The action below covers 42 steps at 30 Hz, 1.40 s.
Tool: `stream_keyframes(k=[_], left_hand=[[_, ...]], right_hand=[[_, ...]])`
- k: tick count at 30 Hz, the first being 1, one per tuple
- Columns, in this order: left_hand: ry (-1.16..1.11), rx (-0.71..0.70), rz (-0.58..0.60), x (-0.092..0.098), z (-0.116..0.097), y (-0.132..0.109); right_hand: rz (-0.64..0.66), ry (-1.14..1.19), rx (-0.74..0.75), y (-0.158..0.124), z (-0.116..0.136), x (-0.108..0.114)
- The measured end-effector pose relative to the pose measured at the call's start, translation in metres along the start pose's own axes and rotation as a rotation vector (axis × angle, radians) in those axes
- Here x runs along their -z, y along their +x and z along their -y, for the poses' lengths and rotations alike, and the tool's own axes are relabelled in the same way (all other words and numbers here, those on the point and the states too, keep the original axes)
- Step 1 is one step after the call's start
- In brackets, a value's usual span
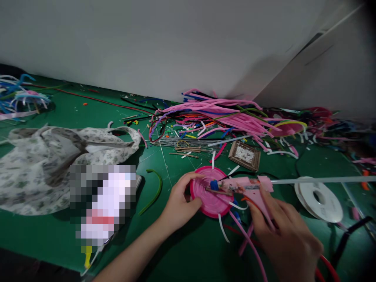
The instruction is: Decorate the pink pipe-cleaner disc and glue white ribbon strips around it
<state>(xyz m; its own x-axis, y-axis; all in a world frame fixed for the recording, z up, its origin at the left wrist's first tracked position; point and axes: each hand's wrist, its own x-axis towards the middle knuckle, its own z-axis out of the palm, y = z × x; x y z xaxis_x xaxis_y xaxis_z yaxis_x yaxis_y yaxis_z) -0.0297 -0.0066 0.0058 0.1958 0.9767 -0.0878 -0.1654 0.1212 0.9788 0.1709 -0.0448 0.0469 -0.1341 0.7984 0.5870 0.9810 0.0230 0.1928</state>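
Observation:
My left hand [183, 201] grips the left edge of a pink coiled disc [213, 205], thumb on top and fingers at the rim. White and pink strips stick out around the disc. In my right hand [284, 231] is a pink hot glue gun [249, 186], with a long pale glue stick [323, 180] running out of its back to the right. The gun's blue-banded nozzle [214, 185] points at the middle of the disc. A short brown stick [219, 191] lies across the disc just under the nozzle; whether they touch I cannot tell.
A patterned cloth bag [38, 172] and a blurred-out phone [102, 207] lie at the left. Pink pipe cleaners [217, 111] are heaped at the back by the wall. A white spool [319, 199] lies at the right, and a small framed tile [244, 155] behind the disc.

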Motion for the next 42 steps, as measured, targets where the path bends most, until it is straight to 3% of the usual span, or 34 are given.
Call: stream_keyframes(k=[13,42], left_hand=[[0.002,0.010,-0.001,0.000,-0.001,0.000],[-0.031,0.028,-0.066,-0.001,0.000,0.002]], right_hand=[[0.031,0.016,-0.079,-0.003,-0.004,0.003],[0.092,0.019,-0.062,-0.014,-0.010,0.009]])
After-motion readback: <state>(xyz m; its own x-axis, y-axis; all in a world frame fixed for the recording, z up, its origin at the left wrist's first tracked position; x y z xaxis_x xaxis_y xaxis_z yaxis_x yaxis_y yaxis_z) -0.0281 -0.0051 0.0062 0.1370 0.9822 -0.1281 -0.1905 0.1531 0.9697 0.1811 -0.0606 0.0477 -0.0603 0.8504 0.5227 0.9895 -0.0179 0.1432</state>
